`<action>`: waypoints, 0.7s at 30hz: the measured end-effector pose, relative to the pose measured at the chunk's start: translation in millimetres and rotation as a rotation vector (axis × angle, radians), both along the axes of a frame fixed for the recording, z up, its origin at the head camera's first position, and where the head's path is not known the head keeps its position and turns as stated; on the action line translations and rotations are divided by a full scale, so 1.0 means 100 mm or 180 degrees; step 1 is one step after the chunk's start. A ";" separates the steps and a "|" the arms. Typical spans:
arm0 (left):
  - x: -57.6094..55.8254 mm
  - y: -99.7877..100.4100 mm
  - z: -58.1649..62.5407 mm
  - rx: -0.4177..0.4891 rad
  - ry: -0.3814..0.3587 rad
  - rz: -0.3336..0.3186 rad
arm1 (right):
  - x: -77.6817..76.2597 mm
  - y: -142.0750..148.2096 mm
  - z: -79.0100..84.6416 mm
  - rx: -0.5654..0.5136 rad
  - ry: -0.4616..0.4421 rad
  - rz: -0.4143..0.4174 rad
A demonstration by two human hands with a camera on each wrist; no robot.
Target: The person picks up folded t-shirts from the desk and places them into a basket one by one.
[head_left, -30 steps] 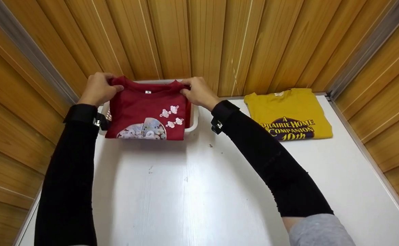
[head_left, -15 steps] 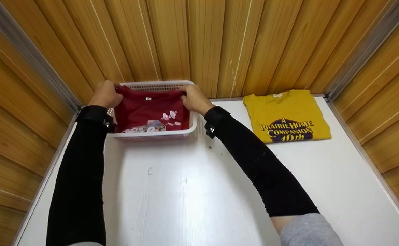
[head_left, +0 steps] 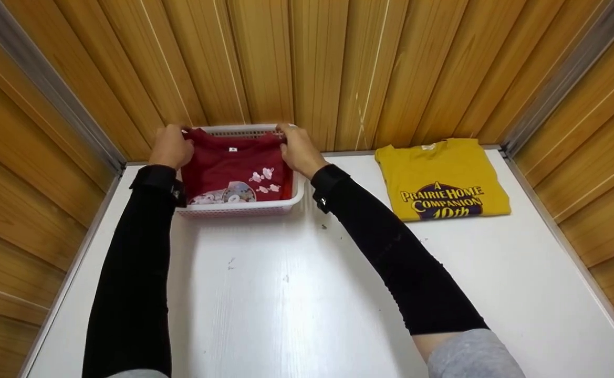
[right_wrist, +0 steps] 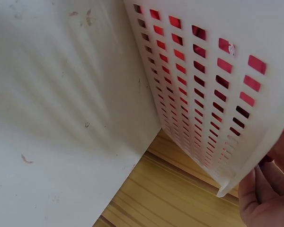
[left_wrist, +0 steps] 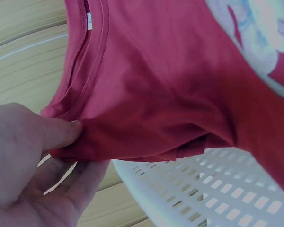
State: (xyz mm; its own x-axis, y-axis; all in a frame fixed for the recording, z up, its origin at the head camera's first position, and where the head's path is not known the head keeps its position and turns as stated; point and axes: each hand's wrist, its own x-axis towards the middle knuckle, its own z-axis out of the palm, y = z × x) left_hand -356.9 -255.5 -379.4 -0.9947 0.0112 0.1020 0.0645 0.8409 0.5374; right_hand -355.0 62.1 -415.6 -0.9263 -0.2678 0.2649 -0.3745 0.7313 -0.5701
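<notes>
Red printed T-shirt [head_left: 228,165] is held folded inside the white perforated plastic basket [head_left: 238,207], its lower edge hidden behind the basket's front. One shoulder is pinched by the left hand [head_left: 172,148]; the other is pinched by the right hand [head_left: 300,152]. Yellow lettered T-shirt [head_left: 443,168] is laid folded on the white counter [head_left: 264,315], well apart.

Matt cloth red shirt [head_left: 228,168], smooth plastic basket [head_left: 243,207], glossy tabletop [head_left: 285,310], wood-grained wall panels [head_left: 317,68].
</notes>
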 end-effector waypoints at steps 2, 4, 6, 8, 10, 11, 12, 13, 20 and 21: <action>0.00 0.01 -0.02 -0.0024 0.0041 -0.0003 | 0.01 0.00 0.00 -0.0006 0.0007 -0.0058; 0.00 0.01 -0.02 -0.0064 0.0057 -0.0068 | 0.02 0.01 0.01 0.0003 -0.0010 -0.0079; 0.02 0.01 0.00 -0.0135 0.0015 -0.0177 | 0.03 0.03 0.03 0.0026 -0.0054 -0.0079; 0.05 0.01 0.04 -0.0209 -0.0084 -0.0351 | 0.05 0.05 0.06 0.0093 -0.0149 -0.0029; 0.10 0.03 0.06 -0.0291 -0.0188 -0.0533 | 0.10 0.08 0.09 0.0192 -0.0218 0.0068; 0.13 0.04 0.06 -0.0338 -0.0244 -0.0625 | 0.12 0.08 0.09 0.0253 -0.0248 0.0145; 0.16 0.06 0.07 -0.0381 -0.0300 -0.0713 | 0.16 0.09 0.10 0.0316 -0.0269 0.0251; 0.20 0.08 0.07 -0.0422 -0.0327 -0.0814 | 0.20 0.09 0.11 0.0384 -0.0275 0.0375; 0.65 0.22 -0.01 -0.0645 -0.0639 -0.1446 | 0.66 -0.05 0.08 0.0634 -0.0298 0.1358; 0.72 0.22 -0.03 -0.0651 -0.0689 -0.1525 | 0.72 -0.08 0.07 0.0666 -0.0317 0.1479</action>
State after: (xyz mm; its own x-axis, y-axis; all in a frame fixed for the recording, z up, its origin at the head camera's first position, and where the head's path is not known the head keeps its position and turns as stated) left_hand -284.5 -233.1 -382.7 -0.8716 0.4648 -0.1556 0.3711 0.8332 0.4100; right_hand -283.0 54.3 -408.7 -0.7151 -0.6947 0.0782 -0.6381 0.6029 -0.4788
